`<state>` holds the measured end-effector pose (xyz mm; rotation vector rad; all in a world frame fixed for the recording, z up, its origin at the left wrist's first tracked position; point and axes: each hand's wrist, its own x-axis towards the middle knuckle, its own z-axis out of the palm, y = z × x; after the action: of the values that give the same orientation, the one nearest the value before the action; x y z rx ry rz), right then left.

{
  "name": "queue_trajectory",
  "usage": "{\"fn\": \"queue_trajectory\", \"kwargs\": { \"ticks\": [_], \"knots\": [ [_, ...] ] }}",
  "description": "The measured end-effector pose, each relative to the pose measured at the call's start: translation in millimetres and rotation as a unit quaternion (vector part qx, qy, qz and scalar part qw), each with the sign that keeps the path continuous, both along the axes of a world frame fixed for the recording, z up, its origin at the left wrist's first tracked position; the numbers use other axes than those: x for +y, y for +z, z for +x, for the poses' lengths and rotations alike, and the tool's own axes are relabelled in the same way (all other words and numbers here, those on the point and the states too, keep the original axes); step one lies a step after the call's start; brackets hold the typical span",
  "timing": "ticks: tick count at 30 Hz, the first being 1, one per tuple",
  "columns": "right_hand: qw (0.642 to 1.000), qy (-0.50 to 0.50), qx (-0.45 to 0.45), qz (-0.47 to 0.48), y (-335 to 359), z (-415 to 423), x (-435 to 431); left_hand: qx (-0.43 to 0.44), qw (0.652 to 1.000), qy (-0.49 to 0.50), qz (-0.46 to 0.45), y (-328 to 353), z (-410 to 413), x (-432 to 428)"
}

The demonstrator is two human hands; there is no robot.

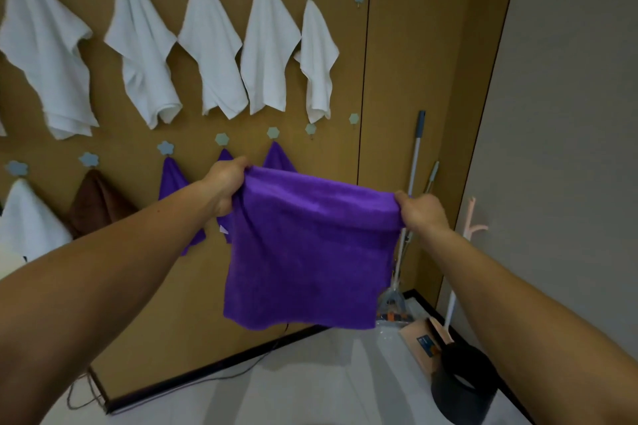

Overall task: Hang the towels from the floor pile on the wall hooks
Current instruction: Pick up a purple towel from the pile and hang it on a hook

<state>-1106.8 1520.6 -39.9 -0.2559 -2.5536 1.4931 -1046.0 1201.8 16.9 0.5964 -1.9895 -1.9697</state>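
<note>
You have the purple towel (310, 245) spread out in front of the wall, clear of the floor, with its top edge stretched between your two hands. Your left hand (226, 186) pinches one top corner, fingers curled tight over the cloth. Your right hand (421, 210) grips the other corner the same way, and the towel hangs flat and full below them.

The nearest free hook (310, 129) sits in the lower row, just right of the three hung purple towels (276, 157), with a second bare hook (354, 118) beside it. That looks like your target.

Watch a few things:

- **The hold:** Held wide like this, the towel gives the small peg nothing to catch. If you offer it the taut edge, the cloth will likely slide off once you let go, so gather a corner or bunch the middle first.
- **The hung towels:** The spread cloth hides the lower parts of the hung towels from you. As you lift it you could brush one and drag it off its hook.
- **The mop:** Your right hand is near the mop handle (416, 155) leaning against the wall — a swing outward could knock it over.
- **The release:** Letting go of both corners at once, before the cloth is seated, would drop it to the floor.

The floor pile is not in view.
</note>
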Motion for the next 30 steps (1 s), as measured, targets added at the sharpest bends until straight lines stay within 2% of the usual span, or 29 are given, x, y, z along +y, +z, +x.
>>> {"fn": "queue_trajectory", "kwargs": {
  "ticks": [3, 5, 7, 10, 13, 14, 15, 17, 18, 21, 23, 26, 30],
  "knots": [
    [0.999, -0.002, -0.003, -0.039, 8, 6, 1, -0.002, 1.000, 0.021, -0.020, -4, 2, -3],
    [0.989, 0.006, -0.004, -0.151, 14, 12, 0, 0.000, 0.999, 0.030, -0.029, -5, 1, -4],
    [0.947, 0.042, -0.035, -0.316, 19, 18, -1, 0.004, 0.998, 0.042, -0.043, -5, 1, -6],
    [0.895, 0.131, -0.085, -0.419, 32, 31, 4, 0.005, 0.997, 0.058, -0.058, -5, 3, -9],
    [0.812, 0.178, -0.029, -0.555, 44, 32, 17, -0.010, 0.998, 0.049, -0.035, -5, 6, -11],
    [0.797, 0.181, -0.004, -0.576, 43, 30, 21, -0.013, 0.999, 0.039, -0.017, -5, 7, -12],
    [0.810, 0.192, 0.002, -0.554, 42, 32, 21, -0.016, 0.999, 0.031, 0.000, -5, 7, -11],
    [0.876, 0.220, -0.034, -0.428, 31, 37, 15, -0.025, 0.999, 0.020, 0.014, -8, 6, -8],
    [0.896, 0.216, -0.053, -0.385, 25, 36, 12, -0.029, 0.999, 0.019, 0.010, -10, 4, -6],
    [0.905, 0.137, -0.046, -0.401, 22, 28, 15, -0.032, 0.999, 0.033, -0.005, -16, 0, -5],
    [0.921, 0.095, -0.026, -0.377, 24, 21, 23, -0.033, 0.998, 0.047, -0.032, -20, -3, -7],
    [0.949, 0.078, -0.008, -0.305, 21, 16, 30, -0.036, 0.995, 0.058, -0.074, -27, -6, -10],
    [0.965, 0.077, -0.010, -0.251, 25, 18, 30, -0.040, 0.994, 0.071, -0.068, -36, -10, -16]
  ]
}}
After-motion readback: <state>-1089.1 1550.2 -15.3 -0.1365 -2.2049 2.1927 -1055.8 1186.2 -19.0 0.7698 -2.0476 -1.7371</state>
